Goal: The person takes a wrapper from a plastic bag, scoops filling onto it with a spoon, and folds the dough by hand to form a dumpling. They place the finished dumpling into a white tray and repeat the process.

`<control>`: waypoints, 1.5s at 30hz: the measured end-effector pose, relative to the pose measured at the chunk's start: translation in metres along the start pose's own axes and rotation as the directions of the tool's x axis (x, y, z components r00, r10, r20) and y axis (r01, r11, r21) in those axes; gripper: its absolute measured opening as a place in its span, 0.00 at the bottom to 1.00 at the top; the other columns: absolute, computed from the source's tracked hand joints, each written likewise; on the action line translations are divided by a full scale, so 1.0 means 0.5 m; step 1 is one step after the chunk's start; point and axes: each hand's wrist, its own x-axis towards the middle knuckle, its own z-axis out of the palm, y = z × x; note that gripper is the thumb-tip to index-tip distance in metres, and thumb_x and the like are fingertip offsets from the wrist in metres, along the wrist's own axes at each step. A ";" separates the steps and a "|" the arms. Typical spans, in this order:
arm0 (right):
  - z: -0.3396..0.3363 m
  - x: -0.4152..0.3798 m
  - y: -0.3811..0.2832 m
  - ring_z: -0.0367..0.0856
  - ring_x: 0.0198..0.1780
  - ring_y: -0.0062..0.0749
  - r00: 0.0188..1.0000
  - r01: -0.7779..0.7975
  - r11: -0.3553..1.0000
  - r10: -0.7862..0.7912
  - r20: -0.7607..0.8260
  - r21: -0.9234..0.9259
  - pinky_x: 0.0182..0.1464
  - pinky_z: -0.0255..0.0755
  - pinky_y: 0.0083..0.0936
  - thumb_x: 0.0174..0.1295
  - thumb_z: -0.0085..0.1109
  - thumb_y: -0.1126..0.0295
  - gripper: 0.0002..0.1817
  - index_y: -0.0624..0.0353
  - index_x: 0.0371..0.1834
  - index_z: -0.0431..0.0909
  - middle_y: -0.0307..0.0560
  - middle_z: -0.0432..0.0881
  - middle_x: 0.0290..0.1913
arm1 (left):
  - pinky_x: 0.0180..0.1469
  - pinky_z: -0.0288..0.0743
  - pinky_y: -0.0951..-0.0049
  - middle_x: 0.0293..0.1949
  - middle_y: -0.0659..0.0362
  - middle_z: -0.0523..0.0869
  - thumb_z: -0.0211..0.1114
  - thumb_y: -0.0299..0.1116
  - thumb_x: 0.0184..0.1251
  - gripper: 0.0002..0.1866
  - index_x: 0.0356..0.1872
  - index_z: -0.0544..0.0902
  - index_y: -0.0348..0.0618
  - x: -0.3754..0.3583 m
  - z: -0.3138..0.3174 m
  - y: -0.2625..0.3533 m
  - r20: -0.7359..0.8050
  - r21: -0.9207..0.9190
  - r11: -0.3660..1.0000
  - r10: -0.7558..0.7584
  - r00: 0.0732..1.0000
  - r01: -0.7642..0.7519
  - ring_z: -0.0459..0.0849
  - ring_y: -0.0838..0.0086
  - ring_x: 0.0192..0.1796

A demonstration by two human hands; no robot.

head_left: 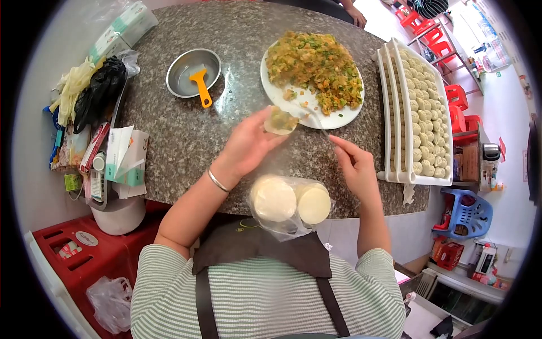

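Observation:
My left hand [252,140] cups a round dumpling wrapper [276,129], with vegetable filling lying on it. Between the fingers of my right hand [357,164] is the handle of a thin metal spoon-like utensil [322,127]; its tip is blurred, near the plate's front edge. A white plate [342,118] carries a big heap of chopped orange and green filling [313,65] just beyond both hands. Closer to my body, two stacks of round wrappers [274,198] sit in a clear plastic bag [282,229] at the table edge.
Stacked white trays [389,113] stand on the right, the top one full of shaped dumplings [426,113]. A metal bowl [176,79] with an orange-handled scraper [201,87] is at the left. Tissue boxes and bags line the left edge. Another person's hand [355,16] shows across the table.

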 end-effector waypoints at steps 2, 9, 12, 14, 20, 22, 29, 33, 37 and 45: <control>0.018 -0.012 0.013 0.84 0.36 0.30 0.988 -0.153 0.986 0.153 -0.007 -0.069 0.41 0.75 0.24 0.66 0.55 0.76 0.16 0.61 0.56 0.80 0.56 0.86 0.40 | 0.70 0.66 0.59 0.61 0.52 0.76 0.49 0.39 0.78 0.21 0.63 0.69 0.34 -0.008 0.011 -0.011 -0.023 0.007 1.000 -0.005 1.000 0.005 0.74 0.66 0.64; 0.037 -0.025 0.004 0.63 0.21 0.10 0.989 -0.139 0.884 0.107 0.098 0.446 0.22 0.55 0.10 0.71 0.49 0.74 0.16 0.62 0.59 0.79 0.31 0.72 0.21 | 0.68 0.70 0.59 0.60 0.49 0.77 0.49 0.38 0.78 0.21 0.61 0.69 0.32 -0.032 0.018 -0.008 -0.080 -0.024 0.999 0.020 0.997 -0.022 0.76 0.64 0.63; 0.014 -0.018 -0.005 0.68 0.24 0.13 0.950 -0.204 0.905 0.091 0.300 0.372 0.28 0.65 0.16 0.70 0.49 0.75 0.16 0.62 0.58 0.80 0.32 0.72 0.21 | 0.68 0.72 0.61 0.60 0.49 0.77 0.48 0.37 0.79 0.20 0.62 0.69 0.32 -0.035 0.020 0.008 -0.073 -0.028 0.999 0.016 0.997 -0.018 0.77 0.65 0.63; 0.025 -0.014 -0.012 0.68 0.25 0.15 0.971 -0.122 0.927 0.039 0.235 0.354 0.28 0.66 0.18 0.68 0.52 0.77 0.16 0.59 0.58 0.80 0.33 0.73 0.22 | 0.70 0.70 0.59 0.63 0.47 0.74 0.49 0.37 0.77 0.22 0.64 0.67 0.32 -0.026 0.025 0.016 -0.014 0.021 1.000 0.012 1.000 -0.012 0.75 0.60 0.65; 0.021 0.007 -0.001 0.72 0.26 0.24 0.938 0.341 0.922 -0.346 0.007 -0.185 0.30 0.67 0.22 0.62 0.58 0.79 0.19 0.53 0.56 0.82 0.42 0.75 0.25 | 0.64 0.75 0.66 0.58 0.52 0.80 0.55 0.33 0.75 0.20 0.62 0.70 0.33 0.009 0.029 0.042 0.047 0.091 0.996 0.016 0.999 -0.020 0.81 0.68 0.59; 0.011 0.017 0.013 0.73 0.26 0.29 0.980 0.168 0.986 -0.166 -0.114 0.013 0.32 0.69 0.25 0.62 0.59 0.78 0.17 0.52 0.54 0.83 0.43 0.75 0.26 | 0.62 0.76 0.68 0.56 0.53 0.81 0.57 0.30 0.72 0.21 0.62 0.70 0.32 0.014 0.045 0.040 0.049 0.237 0.967 0.088 0.995 -0.097 0.82 0.70 0.57; 0.026 0.090 0.043 0.81 0.34 0.34 0.910 0.267 0.925 -0.334 -0.244 -0.271 0.38 0.74 0.26 0.61 0.62 0.74 0.11 0.58 0.46 0.85 0.47 0.81 0.37 | 0.53 0.79 0.75 0.51 0.56 0.84 0.65 0.26 0.66 0.27 0.66 0.69 0.33 0.045 0.097 0.021 0.128 0.502 0.820 0.245 0.961 -0.276 0.84 0.75 0.50; 0.054 0.115 -0.006 0.83 0.41 0.31 0.937 0.298 0.931 -0.244 -0.250 0.209 0.47 0.74 0.25 0.60 0.65 0.74 0.11 0.62 0.45 0.85 0.47 0.85 0.42 | 0.52 0.79 0.76 0.51 0.57 0.84 0.64 0.26 0.67 0.26 0.66 0.71 0.35 0.031 0.107 0.015 0.091 0.564 0.790 0.229 0.969 -0.240 0.84 0.76 0.50; 0.084 0.128 -0.022 0.82 0.44 0.26 0.948 0.284 0.837 -0.171 -0.270 0.467 0.50 0.73 0.21 0.59 0.66 0.74 0.10 0.65 0.43 0.84 0.46 0.86 0.41 | 0.53 0.78 0.75 0.51 0.56 0.84 0.65 0.25 0.66 0.21 0.60 0.76 0.35 0.039 0.082 0.005 0.219 0.599 0.662 0.406 0.887 -0.451 0.83 0.75 0.51; 0.066 0.136 -0.056 0.82 0.43 0.23 0.982 0.156 0.854 -0.082 -0.168 0.496 0.49 0.73 0.20 0.62 0.64 0.74 0.07 0.65 0.41 0.85 0.44 0.86 0.41 | 0.57 0.77 0.71 0.51 0.51 0.86 0.67 0.24 0.63 0.12 0.48 0.86 0.36 0.034 0.067 0.011 0.389 0.712 0.313 0.569 0.725 -0.629 0.84 0.69 0.55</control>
